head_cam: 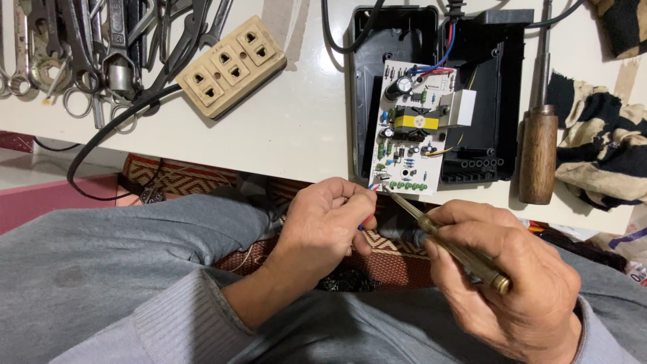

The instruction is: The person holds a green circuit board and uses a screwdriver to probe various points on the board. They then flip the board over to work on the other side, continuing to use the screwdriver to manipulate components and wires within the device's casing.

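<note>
Knees in grey trousers fill the foreground, and above them the right hand [502, 283] is closed around a slim brass-coloured screwdriver [445, 239], its tip touching the near-left corner of a white circuit board [411, 128]. The left hand [323, 226] is pinched shut on thin red and blue wire ends [367, 220] just beside that corner. The board lies tilted in an open black plastic casing [431, 94] on the white surface [303, 121]; it looks light, stiff and fragile, best held by its bare edges rather than its components. Right of the casing lies a wooden-handled tool [538, 152] beside a patterned rag [600, 148]. Farther left sit a beige socket strip [229, 67] and a pile of pliers and spanners [94, 47].
</note>
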